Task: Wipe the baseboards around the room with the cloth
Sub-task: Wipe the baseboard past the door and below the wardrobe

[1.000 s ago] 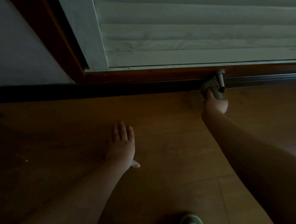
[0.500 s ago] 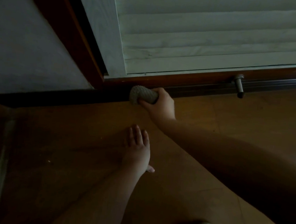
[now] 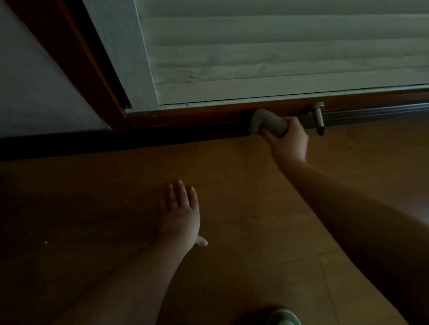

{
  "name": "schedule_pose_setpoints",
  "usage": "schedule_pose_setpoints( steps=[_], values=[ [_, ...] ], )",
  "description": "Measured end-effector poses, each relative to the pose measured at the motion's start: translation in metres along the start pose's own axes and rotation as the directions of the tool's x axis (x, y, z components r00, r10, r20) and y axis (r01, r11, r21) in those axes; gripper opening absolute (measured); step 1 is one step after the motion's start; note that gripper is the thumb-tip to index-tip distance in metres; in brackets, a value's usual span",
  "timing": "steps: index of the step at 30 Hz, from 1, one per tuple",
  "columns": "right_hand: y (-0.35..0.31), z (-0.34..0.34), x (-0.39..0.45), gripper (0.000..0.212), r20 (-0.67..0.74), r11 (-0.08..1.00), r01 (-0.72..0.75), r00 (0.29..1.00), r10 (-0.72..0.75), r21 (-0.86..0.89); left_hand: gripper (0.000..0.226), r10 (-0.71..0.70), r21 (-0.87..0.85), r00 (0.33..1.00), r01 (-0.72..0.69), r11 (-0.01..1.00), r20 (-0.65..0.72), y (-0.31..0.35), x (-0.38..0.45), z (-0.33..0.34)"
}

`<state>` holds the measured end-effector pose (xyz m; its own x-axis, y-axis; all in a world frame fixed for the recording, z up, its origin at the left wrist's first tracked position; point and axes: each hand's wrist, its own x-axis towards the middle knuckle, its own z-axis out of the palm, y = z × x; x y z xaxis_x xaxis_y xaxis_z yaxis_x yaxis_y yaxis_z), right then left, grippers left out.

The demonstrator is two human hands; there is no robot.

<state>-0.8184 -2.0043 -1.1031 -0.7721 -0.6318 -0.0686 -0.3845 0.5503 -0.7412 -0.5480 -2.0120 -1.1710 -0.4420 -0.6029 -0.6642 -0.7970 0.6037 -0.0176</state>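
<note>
Cloth bunched in right hand, against baseboard; left hand flat, fingers spread, on floor.

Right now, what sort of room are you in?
Probably a room in a home: wood floor, dark baseboard, a louvered door with a doorstop. The right hand presses a cloth against the baseboard.

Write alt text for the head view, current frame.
A person's right hand presses a bunched grey cloth against the dark reddish-brown wooden baseboard, just left of a metal doorstop. The left hand rests flat, fingers spread, on the brown wood floor.
</note>
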Motion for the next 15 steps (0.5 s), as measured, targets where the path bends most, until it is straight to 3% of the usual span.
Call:
schedule_pose_setpoints(
  steps=[8, 11, 15],
  values=[
    [0.014, -0.051, 0.022, 0.05, -0.191, 0.981, -0.143, 0.975, 0.116, -0.133, 0.144, -0.008, 0.016, 1.0, 0.008, 1.0, 0.005, 0.0, -0.004, -0.003],
    [0.01, -0.072, 0.011, 0.052, -0.161, 0.975, -0.081, 0.986, 0.048, -0.207, 0.142, -0.01, 0.027, 1.0, 0.011, 1.0, -0.012, 0.0, -0.006, -0.006],
    [0.007, -0.088, -0.03, 0.049, -0.112, 0.992, -0.012, 0.994, -0.003, -0.129, 0.141, -0.008, 0.032, 1.0, 0.009, 0.999, -0.028, 0.0, -0.009, -0.009]
  ],
)
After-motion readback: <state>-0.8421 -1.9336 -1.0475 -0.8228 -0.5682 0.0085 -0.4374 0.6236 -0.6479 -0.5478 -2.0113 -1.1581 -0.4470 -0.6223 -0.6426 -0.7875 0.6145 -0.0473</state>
